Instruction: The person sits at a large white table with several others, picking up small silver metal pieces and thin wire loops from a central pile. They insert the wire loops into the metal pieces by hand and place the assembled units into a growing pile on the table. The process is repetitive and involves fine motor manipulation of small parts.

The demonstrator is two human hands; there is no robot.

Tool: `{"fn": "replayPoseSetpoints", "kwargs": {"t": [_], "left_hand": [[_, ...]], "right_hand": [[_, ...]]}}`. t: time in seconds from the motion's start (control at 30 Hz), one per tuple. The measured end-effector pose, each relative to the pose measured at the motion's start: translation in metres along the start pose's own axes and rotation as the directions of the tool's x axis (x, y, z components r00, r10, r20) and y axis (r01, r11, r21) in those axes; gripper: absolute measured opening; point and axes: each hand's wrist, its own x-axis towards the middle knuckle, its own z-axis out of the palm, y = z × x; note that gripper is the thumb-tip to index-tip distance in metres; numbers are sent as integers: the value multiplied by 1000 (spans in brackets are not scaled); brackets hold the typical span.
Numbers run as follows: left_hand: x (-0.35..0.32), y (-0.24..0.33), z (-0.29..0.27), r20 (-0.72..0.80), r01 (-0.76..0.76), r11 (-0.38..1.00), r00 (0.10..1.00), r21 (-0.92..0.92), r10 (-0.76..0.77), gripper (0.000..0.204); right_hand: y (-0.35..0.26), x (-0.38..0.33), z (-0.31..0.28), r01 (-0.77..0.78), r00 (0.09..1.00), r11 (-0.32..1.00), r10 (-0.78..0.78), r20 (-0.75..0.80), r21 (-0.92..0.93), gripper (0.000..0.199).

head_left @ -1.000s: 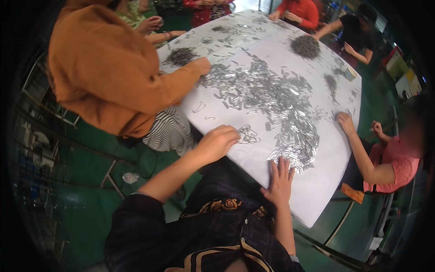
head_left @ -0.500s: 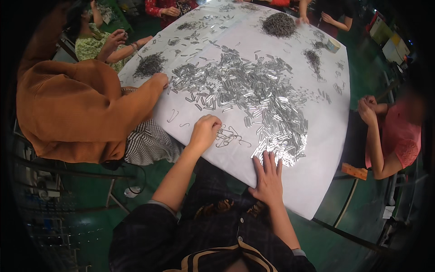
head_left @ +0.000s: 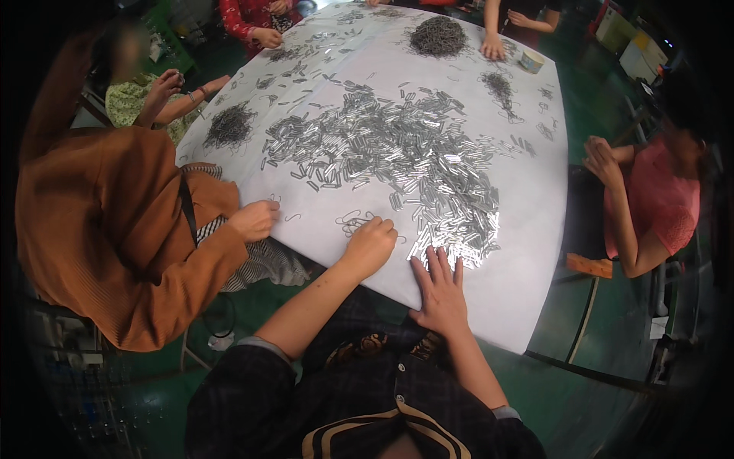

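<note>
A white-covered table [head_left: 527,252] carries a wide spread of small shiny metal pieces [head_left: 405,153]. My left hand [head_left: 369,246] is curled, knuckles up, on a small cluster of bent wire hooks [head_left: 353,222] near the table's front edge; whether it grips any is hidden. My right hand [head_left: 439,287] lies flat with fingers spread on the white cover, fingertips touching the near edge of the shiny pile [head_left: 459,241].
A person in an orange top [head_left: 107,229] sits close on my left, one hand [head_left: 254,219] at the table edge. Others sit around the table: one in pink [head_left: 657,206] on the right. Dark wire heaps [head_left: 437,36] [head_left: 229,125] lie farther off. Green floor surrounds.
The view has tilted so the table sits higher and larger. The orange-clad person's hand pulled back from the pile to the table edge. My hands stayed about where they were.
</note>
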Motion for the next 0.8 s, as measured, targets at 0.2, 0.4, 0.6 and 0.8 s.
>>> {"fn": "replayPoseSetpoints", "kwargs": {"t": [0.2, 0.4, 0.6, 0.8], "left_hand": [[11, 9, 8, 106, -41, 987, 994, 158, 25, 7], [8, 7, 19, -59, 81, 992, 995, 95, -75, 6], [-8, 12, 26, -244, 200, 971, 943, -129, -227, 11], [-11, 8, 30, -260, 192, 939, 928, -285, -269, 9]], "right_hand": [[0, -1, 2, 2, 1000, 1000, -1, 6, -30, 102], [11, 4, 15, 25, 975, 997, -9, -222, 69, 93], [60, 69, -6, -228, 933, 967, 183, -311, -115, 67], [107, 93, -21, -512, 814, 858, 470, -342, -41, 63]]}}
